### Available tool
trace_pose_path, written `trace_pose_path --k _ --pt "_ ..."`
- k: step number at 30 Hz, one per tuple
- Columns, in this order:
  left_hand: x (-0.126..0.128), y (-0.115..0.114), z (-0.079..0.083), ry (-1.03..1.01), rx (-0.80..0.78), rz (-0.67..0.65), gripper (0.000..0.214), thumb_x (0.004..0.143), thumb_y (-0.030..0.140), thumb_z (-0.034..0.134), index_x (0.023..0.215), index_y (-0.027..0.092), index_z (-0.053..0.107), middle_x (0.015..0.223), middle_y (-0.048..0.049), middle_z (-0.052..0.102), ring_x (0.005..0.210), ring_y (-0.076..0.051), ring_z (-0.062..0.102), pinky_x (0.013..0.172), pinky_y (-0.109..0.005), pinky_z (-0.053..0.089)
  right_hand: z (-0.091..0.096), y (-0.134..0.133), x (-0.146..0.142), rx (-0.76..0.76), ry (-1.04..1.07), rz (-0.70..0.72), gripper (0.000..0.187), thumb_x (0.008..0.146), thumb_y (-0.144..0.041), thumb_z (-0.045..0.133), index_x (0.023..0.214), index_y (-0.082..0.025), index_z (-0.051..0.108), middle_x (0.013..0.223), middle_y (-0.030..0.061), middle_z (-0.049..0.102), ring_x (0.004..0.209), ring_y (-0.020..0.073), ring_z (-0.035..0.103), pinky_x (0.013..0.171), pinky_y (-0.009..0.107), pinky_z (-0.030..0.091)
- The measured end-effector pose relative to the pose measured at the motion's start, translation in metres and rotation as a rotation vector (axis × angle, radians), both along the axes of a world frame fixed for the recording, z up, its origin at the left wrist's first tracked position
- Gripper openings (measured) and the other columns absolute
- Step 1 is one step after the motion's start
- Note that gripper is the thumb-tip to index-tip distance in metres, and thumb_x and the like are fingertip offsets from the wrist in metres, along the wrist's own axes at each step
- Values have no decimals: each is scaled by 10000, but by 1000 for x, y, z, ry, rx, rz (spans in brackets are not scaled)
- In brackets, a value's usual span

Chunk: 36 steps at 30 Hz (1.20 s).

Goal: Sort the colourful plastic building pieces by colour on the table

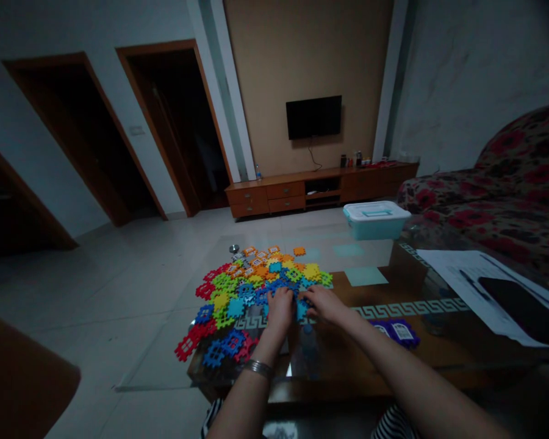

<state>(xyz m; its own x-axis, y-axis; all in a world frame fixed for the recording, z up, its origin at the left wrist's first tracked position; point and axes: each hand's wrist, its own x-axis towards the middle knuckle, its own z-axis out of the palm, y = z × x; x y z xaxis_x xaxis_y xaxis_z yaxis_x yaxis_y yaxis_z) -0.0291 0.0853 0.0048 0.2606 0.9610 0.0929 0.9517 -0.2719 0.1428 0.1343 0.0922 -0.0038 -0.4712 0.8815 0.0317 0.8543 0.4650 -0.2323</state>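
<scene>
Blue pieces (pixel 277 285): lay just beyond the left hand (pixel 281 305), within the coloured heap (pixel 224 281).
Left hand: fingers curled downward; any hold could not be told.
Right hand (pixel 324 302): fingers bent, partly spread; hold likewise unclear.
Light-blue piece (pixel 301 311): showed between the hands.
Glass tabletop (pixel 333 360): beneath both hands; good handling probably called for one steadying, the other squaring toothed edges before pressing.

Toothed square plastic tiles (pixel 236 307): red, orange, yellow, green, blue, purple. Rectangular turquoise plastic box (pixel 379 230): white lid (pixel 376 210). Dark upholstered sofa (pixel 507 189): red floral print. Rectangular glass tabletop (pixel 332 361): pale Greek-key band (pixel 416 309).
</scene>
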Motion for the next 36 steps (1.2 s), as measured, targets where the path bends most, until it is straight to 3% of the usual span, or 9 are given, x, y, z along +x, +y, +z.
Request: trace_pose_path --k 3,7,12,15,22,25,30,36 --pt "-2 4 4 16 21 -2 273 921 158 402 990 188 665 1108 -101 685 1121 -256 577 1033 -468 334 5 -6 -10 58 -66 -56 246 857 -181 571 1069 -136 685 1066 151 690 1011 265 627 873 349 477" --pt "-7 7 9 -16 64 17 297 926 145 386 980 203 672 1048 -78 714 1073 -242 596 1023 -445 325 5 -12 -20 67 -66 -112 348 846 -38 464 1130 -106 653 1079 162 703 987 250 651 840 321 481" --pt "-16 18 8 -351 184 188 283 884 124 467 1064 204 670 1074 -73 728 1026 -215 635 943 -360 407 9 -9 -9 54 6 -135 312 881 -81 443 1079 -155 673 1059 120 724 974 235 660 833 306 460" --pt "-16 24 8 -579 232 260 254 872 155 499 1054 195 672 1075 -76 730 996 -209 656 912 -338 454 10 -4 -1 -3 144 -236 255 907 -175 474 1065 -175 674 1037 109 729 950 233 659 797 300 447" --pt "-4 21 15 -876 225 267 250 834 168 518 1033 183 668 1027 -59 730 946 -205 672 863 -326 505 4 12 -7 -108 344 -374 220 911 -238 504 888 -149 705 937 111 742 865 204 661 719 260 421" --pt "0 18 13 -932 205 240 253 817 161 526 1030 185 661 1010 -50 727 938 -196 670 854 -314 508 6 19 -3 -107 407 -414 203 887 -197 526 966 -140 704 972 116 741 900 201 661 738 256 431" --pt "23 19 0 -982 91 164 226 786 143 561 987 180 657 934 -40 724 888 -186 671 821 -308 515 15 27 52 -111 484 -480 164 773 -176 657 922 -170 727 966 77 747 896 193 659 754 249 460" --pt "93 20 -23 -911 -118 1 242 776 96 599 1000 178 640 909 -33 714 851 -164 662 793 -290 512 11 6 153 -175 522 -582 157 703 -203 694 838 -137 737 738 52 730 678 169 653 604 236 477"
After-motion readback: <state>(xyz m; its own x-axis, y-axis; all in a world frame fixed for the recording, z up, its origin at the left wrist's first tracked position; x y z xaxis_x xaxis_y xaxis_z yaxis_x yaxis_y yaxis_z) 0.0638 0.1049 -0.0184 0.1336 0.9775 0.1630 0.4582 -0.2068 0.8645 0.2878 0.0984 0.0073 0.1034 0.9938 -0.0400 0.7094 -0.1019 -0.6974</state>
